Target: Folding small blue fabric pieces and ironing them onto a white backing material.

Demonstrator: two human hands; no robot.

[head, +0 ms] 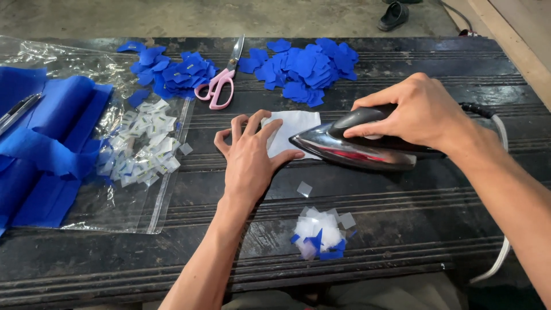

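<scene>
Dark grooved wooden table (402, 229) fills the frame; at centre, the left hand (249, 155) presses spread fingers on a white paper sheet (294, 129), while the right hand (422, 112) grips a black-handled iron (350, 148) touching it.

Both forearms bare, entering from the lower edge of view. Left hand (248, 158) palm down, fingers spread and slightly arched, fingertips pressing flat, thumb angled out to the right; wrist straight, forearm running up from bottom centre. Right hand (416, 112) curled in a closed overhand grip, knuckles up, thumb tucked forward; forearm reaches in diagonally from the lower right.
</scene>
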